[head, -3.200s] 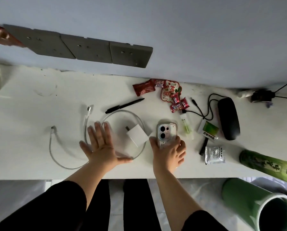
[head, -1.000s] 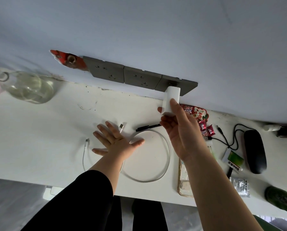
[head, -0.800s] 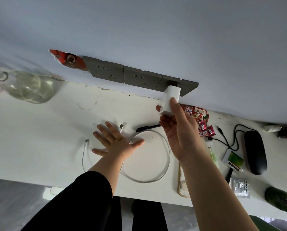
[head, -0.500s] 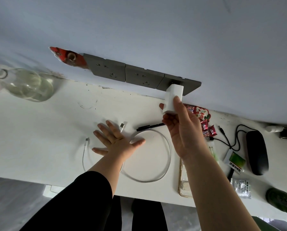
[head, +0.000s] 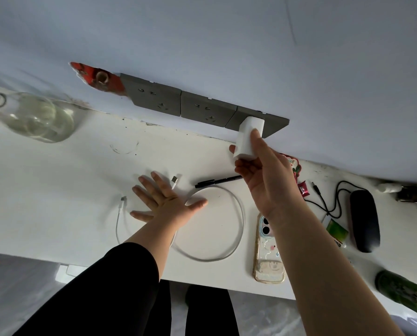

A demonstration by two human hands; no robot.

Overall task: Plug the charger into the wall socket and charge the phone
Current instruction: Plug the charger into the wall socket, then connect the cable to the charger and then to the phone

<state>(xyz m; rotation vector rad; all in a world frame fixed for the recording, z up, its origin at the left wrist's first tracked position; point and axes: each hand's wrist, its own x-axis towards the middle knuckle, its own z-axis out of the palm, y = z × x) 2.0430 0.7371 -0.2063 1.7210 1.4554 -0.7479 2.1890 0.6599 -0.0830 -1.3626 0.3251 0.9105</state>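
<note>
White charger (head: 249, 132) (against the wall socket (head: 274, 124)) pinched between right hand (head: 268, 180) thumb and fingers (head: 256, 137).

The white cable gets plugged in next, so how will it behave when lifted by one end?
Probably floppy: the white cable lies in a loose loop, so it should trail and uncoil. It looks thin and likely light. The left hand rests on part of it and may snag it.

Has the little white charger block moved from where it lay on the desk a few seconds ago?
Yes. The right hand holds the charger up at the rightmost wall socket.
</note>
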